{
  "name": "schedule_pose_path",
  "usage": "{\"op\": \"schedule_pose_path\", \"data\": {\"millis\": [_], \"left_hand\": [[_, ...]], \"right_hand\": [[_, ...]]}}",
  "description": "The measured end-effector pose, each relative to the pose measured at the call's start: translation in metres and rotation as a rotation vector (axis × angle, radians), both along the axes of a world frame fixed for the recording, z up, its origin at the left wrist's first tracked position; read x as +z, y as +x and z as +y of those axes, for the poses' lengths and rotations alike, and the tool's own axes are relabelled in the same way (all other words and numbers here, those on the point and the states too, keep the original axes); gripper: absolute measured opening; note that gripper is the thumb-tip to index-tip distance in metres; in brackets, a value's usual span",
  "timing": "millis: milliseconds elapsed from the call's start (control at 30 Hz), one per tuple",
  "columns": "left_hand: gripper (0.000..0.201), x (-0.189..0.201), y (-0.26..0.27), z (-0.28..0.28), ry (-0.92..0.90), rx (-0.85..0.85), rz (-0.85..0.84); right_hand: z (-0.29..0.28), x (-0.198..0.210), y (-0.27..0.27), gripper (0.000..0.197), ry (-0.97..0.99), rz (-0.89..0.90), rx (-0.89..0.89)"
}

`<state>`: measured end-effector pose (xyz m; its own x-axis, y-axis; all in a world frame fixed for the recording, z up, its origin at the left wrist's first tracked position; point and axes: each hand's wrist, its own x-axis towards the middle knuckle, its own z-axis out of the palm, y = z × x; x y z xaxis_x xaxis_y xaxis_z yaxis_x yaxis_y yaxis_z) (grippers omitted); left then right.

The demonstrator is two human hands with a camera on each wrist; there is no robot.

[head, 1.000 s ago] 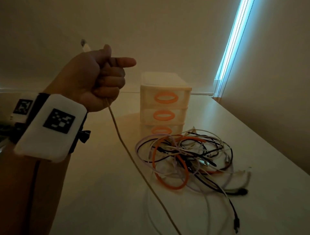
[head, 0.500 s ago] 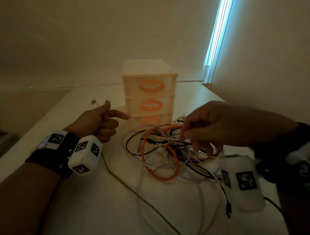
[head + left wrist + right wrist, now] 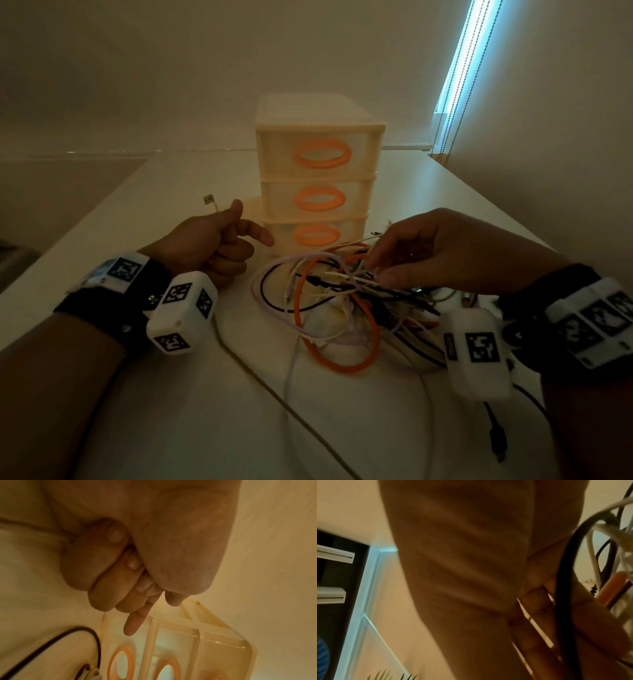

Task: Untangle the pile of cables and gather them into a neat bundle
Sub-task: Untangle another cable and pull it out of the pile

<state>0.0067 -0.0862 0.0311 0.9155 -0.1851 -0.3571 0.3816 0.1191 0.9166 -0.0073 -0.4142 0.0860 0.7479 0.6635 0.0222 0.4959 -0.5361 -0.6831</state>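
Observation:
A tangled pile of cables (image 3: 329, 308), white, black, lilac and with one orange loop (image 3: 301, 329), lies on the table in front of a small drawer unit. My left hand (image 3: 239, 243) rests left of the pile as a fist gripping a tan cable (image 3: 239, 359). Its USB plug (image 3: 208, 200) sticks out above the thumb, and the rest trails toward me. The left wrist view shows that fist (image 3: 123, 574) with the index finger pointing out. My right hand (image 3: 380, 270) reaches into the pile's top and pinches pale strands. A black cable (image 3: 565, 601) crosses its fingers (image 3: 539, 608).
The cream three-drawer unit (image 3: 318, 178) with orange handles stands just behind the pile. A black plug (image 3: 496, 442) lies near the front right. The white table (image 3: 171, 428) drops off at its left edge. A wall and a bright window strip (image 3: 469, 44) are at the right.
My left hand came down from the air to the table with the tan cable still in it. My right hand entered the view and reached into the pile.

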Motion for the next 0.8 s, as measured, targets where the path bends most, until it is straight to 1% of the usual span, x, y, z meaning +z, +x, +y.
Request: {"op": "schedule_pose_path", "data": {"millis": [67,133,267,367,533,700,800], "left_hand": [[0.066,-0.001,-0.001,-0.001,0.008,-0.003,-0.009],[0.066,-0.002,-0.002,-0.003,0.012,0.004,-0.016],[0.064,-0.001,-0.004,-0.005,0.023,0.031,-0.03],[0.064,0.0,-0.005,-0.005,0.031,0.032,-0.031],[0.064,0.0,-0.004,-0.008,0.052,0.047,-0.032],[0.064,-0.002,-0.004,-0.007,0.068,0.054,-0.046],[0.064,-0.002,-0.004,-0.008,0.068,0.048,-0.037]], "right_hand": [[0.005,0.0,-0.004,0.024,-0.071,-0.009,0.033],[0.009,0.0,-0.006,0.028,-0.16,-0.001,0.039],[0.013,0.001,-0.007,0.023,-0.3,-0.033,-0.022],[0.015,-0.002,-0.007,0.028,-0.376,-0.055,-0.062],[0.018,-0.008,-0.007,0.035,-0.372,-0.148,-0.046],[0.02,-0.016,-0.004,0.042,-0.323,-0.078,-0.016],[0.017,-0.015,-0.004,0.042,-0.252,-0.044,0.009]]}}
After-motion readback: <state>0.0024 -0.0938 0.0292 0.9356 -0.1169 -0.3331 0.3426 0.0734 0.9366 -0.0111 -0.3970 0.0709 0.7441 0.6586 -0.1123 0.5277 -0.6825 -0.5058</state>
